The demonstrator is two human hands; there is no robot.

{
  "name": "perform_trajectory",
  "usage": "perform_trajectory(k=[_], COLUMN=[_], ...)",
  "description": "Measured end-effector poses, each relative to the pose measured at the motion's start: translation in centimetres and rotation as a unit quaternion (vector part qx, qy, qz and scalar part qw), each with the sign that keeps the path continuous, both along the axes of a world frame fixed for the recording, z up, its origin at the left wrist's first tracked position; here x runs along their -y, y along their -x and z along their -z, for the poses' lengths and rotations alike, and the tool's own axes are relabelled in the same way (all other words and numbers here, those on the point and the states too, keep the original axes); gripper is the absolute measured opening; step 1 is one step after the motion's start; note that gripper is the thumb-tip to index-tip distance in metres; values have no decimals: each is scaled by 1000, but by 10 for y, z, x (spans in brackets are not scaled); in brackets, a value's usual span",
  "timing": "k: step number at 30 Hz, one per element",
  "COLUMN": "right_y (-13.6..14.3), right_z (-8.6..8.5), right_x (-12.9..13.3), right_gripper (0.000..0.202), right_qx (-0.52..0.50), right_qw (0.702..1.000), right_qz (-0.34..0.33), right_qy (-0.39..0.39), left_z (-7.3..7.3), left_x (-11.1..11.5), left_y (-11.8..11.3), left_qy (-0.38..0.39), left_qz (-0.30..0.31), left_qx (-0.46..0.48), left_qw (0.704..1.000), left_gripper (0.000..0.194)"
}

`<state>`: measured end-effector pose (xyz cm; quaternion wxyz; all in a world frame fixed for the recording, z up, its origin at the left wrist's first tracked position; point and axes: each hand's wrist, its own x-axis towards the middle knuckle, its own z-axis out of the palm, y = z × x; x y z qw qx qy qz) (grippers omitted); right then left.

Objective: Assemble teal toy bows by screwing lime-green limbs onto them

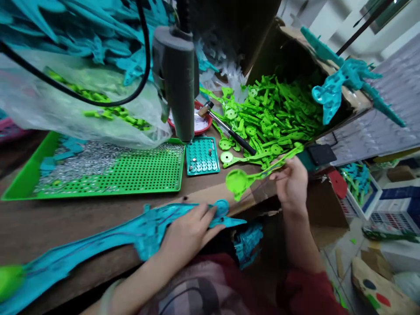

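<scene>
A long blue plastic part (111, 236) lies along the table's front edge, with a thin wire running on it. My left hand (192, 227) rests on its right end, fingers closed over the plastic near a round tip. My right hand (290, 181) is raised at the right and grips one end of a green plastic part (238, 181) between thumb and fingers. That part has a round disc at its left end, held above the table edge. A dark hanging electric screwdriver (182, 83) points down over the table.
A green tray (157, 175) holds many screws. Beside it are a small teal tray (202, 155), a red bowl (206, 124) and a hammer (234, 133). Green parts (278, 109) spill from a cardboard box (295, 52). A plastic bag (82, 105) lies behind the green tray.
</scene>
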<state>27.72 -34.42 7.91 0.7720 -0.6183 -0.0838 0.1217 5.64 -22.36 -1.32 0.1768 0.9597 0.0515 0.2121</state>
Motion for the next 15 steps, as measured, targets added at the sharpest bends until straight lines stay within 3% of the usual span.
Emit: perform_trajectory(k=[4,7,9,13,15], right_y=[11,27,36,42,41], right_z=[44,68,76,79,77], right_x=[4,-4,-11,-17,-15], right_gripper=[15,18,19,21,22], right_qx=[-102,-140,-159,-175,-173], right_qw=[990,981,975,968,968], right_qz=[-68,-105,-129,-153,-156], right_qy=[74,84,89,94,97], left_z=[-3,-12,-19,-31,-39], left_x=[-23,-16,-7,1,-2], left_y=[39,63,73,76,72], left_qy=[-28,74,153,169,213], left_qz=[12,44,47,27,15], left_qx=[31,58,36,16,14], left_qw=[999,995,986,985,977], left_gripper=[30,27,27,25,22])
